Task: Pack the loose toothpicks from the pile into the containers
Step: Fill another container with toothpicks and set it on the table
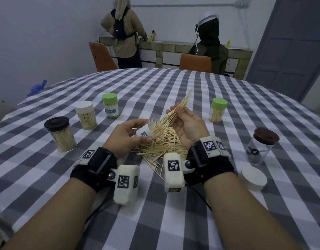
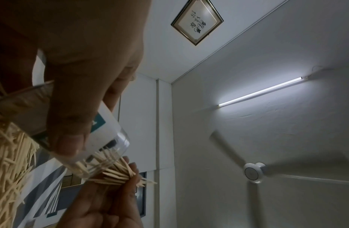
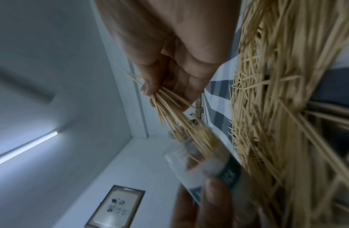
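Note:
My left hand [image 1: 130,132] grips a clear plastic container [image 1: 145,131] with a white and teal label, tilted with its mouth toward the right. My right hand [image 1: 182,120] pinches a bundle of toothpicks [image 1: 175,112] between thumb and fingers; the bundle's lower ends reach into the container's mouth [image 2: 103,160]. In the right wrist view the bundle [image 3: 175,117] runs from the thumb down into the container [image 3: 197,166]. Under both hands a loose pile of toothpicks [image 1: 161,147] lies on the checked tablecloth [image 1: 155,204].
Filled jars stand on the left: black-lidded [image 1: 59,134], white-lidded [image 1: 86,115], green-lidded [image 1: 110,107]. On the right are a green-lidded jar [image 1: 217,112], a brown-lidded clear jar [image 1: 261,147] and a loose white lid [image 1: 253,176]. Two people and chairs are beyond the table.

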